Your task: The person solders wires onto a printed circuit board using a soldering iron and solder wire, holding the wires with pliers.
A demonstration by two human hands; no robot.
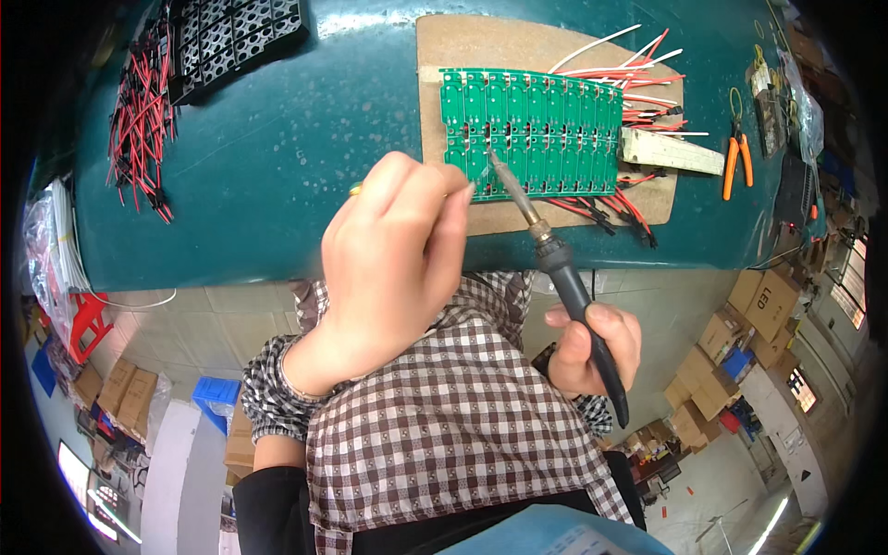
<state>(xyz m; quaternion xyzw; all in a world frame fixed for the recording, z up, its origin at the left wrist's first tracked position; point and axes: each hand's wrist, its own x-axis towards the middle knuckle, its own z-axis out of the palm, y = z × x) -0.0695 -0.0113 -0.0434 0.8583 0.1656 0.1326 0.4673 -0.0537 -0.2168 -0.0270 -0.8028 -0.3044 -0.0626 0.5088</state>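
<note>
My right hand (pixel 601 347) grips a soldering iron (pixel 569 277) by its black handle. The iron slants up and left, its tip at a green circuit board panel (pixel 555 120) made of several repeated small boards. Over the panel's lower left corner, my left hand (pixel 398 236) is closed in a pinch. A thin light sliver shows by its fingertips, too small to name. The panel lies on a brown board (pixel 439 46), and red, white and black wires (pixel 647 79) stick out beyond its right and lower edges.
A pale block (pixel 673 153) rests against the panel's right edge, with orange-handled pliers (pixel 737 162) beyond it. A bundle of red and black wires (pixel 139 120) lies at the left of the green table (pixel 268 166), beside a black perforated tray (pixel 236 42).
</note>
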